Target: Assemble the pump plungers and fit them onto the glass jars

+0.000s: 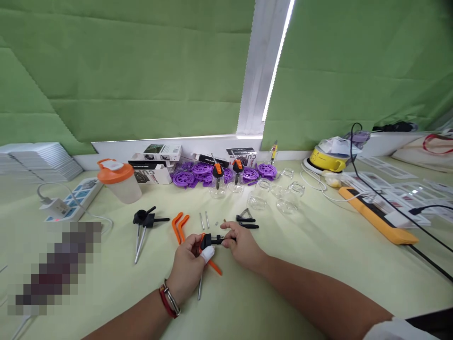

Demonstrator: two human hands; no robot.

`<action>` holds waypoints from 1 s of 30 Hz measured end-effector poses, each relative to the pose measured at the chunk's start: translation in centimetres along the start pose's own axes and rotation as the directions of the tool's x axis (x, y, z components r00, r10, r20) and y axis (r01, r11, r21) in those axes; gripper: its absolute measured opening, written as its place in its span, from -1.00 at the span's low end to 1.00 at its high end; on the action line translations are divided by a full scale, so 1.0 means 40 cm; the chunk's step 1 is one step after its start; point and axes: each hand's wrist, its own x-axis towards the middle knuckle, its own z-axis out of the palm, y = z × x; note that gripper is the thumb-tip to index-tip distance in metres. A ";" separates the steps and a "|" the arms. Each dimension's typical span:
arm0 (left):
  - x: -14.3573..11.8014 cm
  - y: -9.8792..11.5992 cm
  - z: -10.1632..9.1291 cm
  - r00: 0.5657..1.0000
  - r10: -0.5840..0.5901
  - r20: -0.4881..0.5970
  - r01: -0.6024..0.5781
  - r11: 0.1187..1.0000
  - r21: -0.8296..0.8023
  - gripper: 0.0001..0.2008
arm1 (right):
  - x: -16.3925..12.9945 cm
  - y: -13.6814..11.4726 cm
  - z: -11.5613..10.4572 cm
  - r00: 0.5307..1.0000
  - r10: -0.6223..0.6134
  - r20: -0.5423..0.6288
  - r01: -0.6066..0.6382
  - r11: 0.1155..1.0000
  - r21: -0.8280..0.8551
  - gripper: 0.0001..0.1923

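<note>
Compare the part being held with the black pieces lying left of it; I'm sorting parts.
The black-and-orange assembly is gripped by both hands; the loose black metal-pronged pieces lie untouched. The assembly carries an orange lever; the loose pieces show none. Both have black plastic heads and metal prongs.

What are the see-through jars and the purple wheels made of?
The jars look like clear glass or clear plastic: shiny and see-through, so I cannot say which. The purple wheels look like moulded plastic: one solid bright colour with spokes and a dull sheen.

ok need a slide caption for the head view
Left hand and right hand hold a black-and-orange tool over a green table.
</note>
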 end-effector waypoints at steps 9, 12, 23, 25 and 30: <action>0.003 -0.013 0.001 1.000 0.016 -0.027 -0.016 1.000 0.027 -0.70 | 0.007 0.014 0.011 0.998 -0.070 -0.010 0.069 0.996 -0.052 -0.80; 0.004 -0.012 0.002 0.999 0.024 -0.033 -0.022 0.999 0.034 -0.70 | 0.003 0.003 0.006 0.998 -0.060 0.008 0.060 0.997 -0.054 -0.78; -0.001 -0.008 0.002 0.999 0.011 -0.052 -0.008 0.998 0.059 -0.68 | 0.010 0.013 0.003 0.995 -0.093 0.026 0.095 0.992 -0.083 -0.86; -0.001 -0.008 0.002 0.998 0.015 -0.058 -0.012 0.998 0.055 -0.69 | 0.010 0.013 0.002 0.995 -0.097 0.028 0.099 0.991 -0.086 -0.86; 0.002 -0.011 0.001 0.998 0.012 -0.059 -0.009 0.999 0.050 -0.67 | 0.010 0.010 0.002 0.995 -0.097 0.024 0.098 0.992 -0.079 -0.87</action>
